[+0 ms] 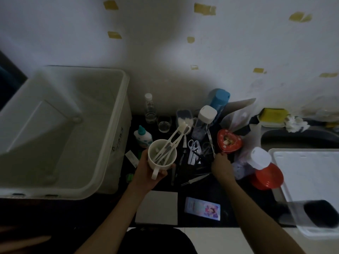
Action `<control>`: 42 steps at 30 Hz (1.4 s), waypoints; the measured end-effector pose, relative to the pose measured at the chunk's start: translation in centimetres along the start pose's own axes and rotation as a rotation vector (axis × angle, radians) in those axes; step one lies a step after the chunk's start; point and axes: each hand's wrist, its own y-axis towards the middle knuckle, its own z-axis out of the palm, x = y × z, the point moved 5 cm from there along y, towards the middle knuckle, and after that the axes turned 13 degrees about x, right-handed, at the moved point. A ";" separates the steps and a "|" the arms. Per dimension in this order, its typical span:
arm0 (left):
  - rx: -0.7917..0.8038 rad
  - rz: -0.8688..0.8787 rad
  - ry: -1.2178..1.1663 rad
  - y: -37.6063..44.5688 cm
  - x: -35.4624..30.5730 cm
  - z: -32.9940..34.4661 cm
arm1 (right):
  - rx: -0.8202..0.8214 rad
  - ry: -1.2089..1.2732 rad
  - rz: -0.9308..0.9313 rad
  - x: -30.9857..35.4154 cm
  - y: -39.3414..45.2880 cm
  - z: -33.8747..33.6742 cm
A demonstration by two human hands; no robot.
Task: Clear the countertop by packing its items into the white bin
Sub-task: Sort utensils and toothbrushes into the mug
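Observation:
My left hand [146,171] grips a white mug [161,158] holding several white toothbrushes [176,136], lifted above the dark countertop [229,195] just right of the white bin [110,125]. The bin looks empty inside. My right hand [220,165] reaches down among small metal tools, its fingertips at a pair of scissors [210,146] beside a red heart-shaped tin [229,142]. Whether the fingers hold the scissors is hidden by the back of the hand.
The counter carries a dropper bottle [142,136], clear bottle [150,109], glass [164,123], blue-capped bottle [219,99], white-capped bottle [204,121], white scissors [193,145], tweezers [196,179], grey card [157,208], printed packet [202,208] and red lidded jar [264,171]. A white tray [311,173] lies right.

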 end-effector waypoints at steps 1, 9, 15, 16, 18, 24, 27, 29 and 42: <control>-0.006 -0.001 0.004 -0.1 0.0 0.0 | -0.016 -0.003 0.011 0.0 0.2 0.2; 0.021 -0.009 0.020 -0.6 -0.3 0.7 | -0.125 0.074 0.074 -0.3 0.8 0.1; -0.033 0.012 -0.002 -0.5 -0.4 0.1 | -0.261 0.364 0.012 -0.5 -1.9 -1.7; -0.053 0.012 -0.012 -0.5 -0.4 0.1 | -0.314 0.403 -0.027 -0.5 -2.8 -2.4; -0.077 0.007 -0.041 -0.5 -0.4 -0.1 | -0.418 0.458 -0.117 0.0 -4.7 -4.0; -0.117 -0.001 -0.073 0.2 0.1 -0.3 | -0.563 0.611 -0.451 3.7 -9.8 -10.3; -0.114 -0.008 -0.061 0.4 0.2 -0.6 | -0.635 0.638 -0.626 5.8 -13.7 -14.3; -0.120 -0.008 -0.061 0.5 0.3 -0.7 | -0.644 0.710 -0.766 7.3 -16.1 -16.6; -0.097 0.021 -0.138 1.1 0.1 -0.8 | -0.451 0.899 -0.786 10.6 -13.9 -13.4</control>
